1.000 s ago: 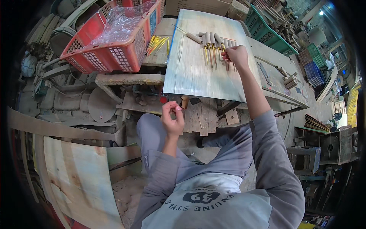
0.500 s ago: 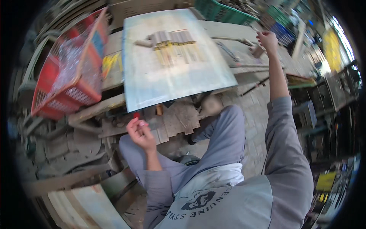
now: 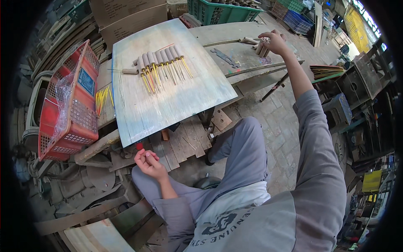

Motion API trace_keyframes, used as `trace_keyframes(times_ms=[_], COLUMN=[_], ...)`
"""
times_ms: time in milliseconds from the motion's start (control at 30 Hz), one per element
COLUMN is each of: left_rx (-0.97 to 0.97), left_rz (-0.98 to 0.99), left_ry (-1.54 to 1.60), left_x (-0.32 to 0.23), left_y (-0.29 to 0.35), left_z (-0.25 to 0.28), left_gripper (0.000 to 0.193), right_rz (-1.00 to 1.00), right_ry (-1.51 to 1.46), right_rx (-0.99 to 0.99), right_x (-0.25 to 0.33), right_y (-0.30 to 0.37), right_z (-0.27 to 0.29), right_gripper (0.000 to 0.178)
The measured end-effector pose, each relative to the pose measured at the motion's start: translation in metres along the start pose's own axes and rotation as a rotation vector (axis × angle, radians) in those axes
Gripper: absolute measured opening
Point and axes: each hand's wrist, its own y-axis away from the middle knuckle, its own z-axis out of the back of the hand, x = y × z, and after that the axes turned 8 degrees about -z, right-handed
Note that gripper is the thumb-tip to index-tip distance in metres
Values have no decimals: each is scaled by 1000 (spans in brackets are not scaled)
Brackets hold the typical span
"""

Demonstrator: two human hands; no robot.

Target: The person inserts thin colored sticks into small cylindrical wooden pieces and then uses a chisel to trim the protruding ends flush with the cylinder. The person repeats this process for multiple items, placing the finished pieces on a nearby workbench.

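My right hand point(image 3: 273, 43) reaches out to the far right, its fingers closed over the top of a small cluster of grey-brown tubes point(image 3: 262, 51) standing on the bench. Lower down, in front of the pale board, my left hand point(image 3: 150, 164) is raised with its fingers curled and pinched together. A small red round thing point(image 3: 139, 146) shows just beyond its fingertips; whether they hold it is unclear. On the pale blue-white board point(image 3: 180, 98) lies a row of grey cylinders point(image 3: 161, 56) with dark ends and thin yellow sticks pointing toward me. One more grey cylinder point(image 3: 130, 71) lies left of the row.
A red plastic crate point(image 3: 84, 113) with clear wrap stands at the left, beside loose yellow sticks point(image 3: 102, 101). On the bench point(image 3: 247, 71) lies a flat grey metal wrench point(image 3: 225, 57). Behind are a green crate point(image 3: 222, 13) and cardboard boxes point(image 3: 134, 25).
My view has shifted and sharpened. My right hand has come down onto the standing tubes. The left hand stays low with its fingers still curled.
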Motion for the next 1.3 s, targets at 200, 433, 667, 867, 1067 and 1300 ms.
trace_keyframes(times_ms=[200, 433, 667, 867, 1067, 1300], left_rx=[31, 56, 164, 663, 889, 572], left_rz=[18, 43, 71, 347, 540, 298], left_ry=[0, 0, 54, 416, 991, 663], left_x=[5, 4, 5, -10, -47, -41], left_y=[2, 0, -3, 0, 22, -6], left_z=[-7, -9, -11, -5, -10, 44], left_gripper=[12, 11, 9, 26, 43, 26], right_rz=[70, 131, 193, 570, 1160, 1250], right_ry=[-22, -195, -865, -880, -732, -854], right_rx=[108, 8, -120, 442, 576, 926], right_x=[-3, 4, 28, 174, 314, 428], right_y=[-12, -24, 26, 164, 217, 169], right_z=[1, 36, 114, 140, 101, 76], right_gripper=[27, 25, 22, 29, 38, 35])
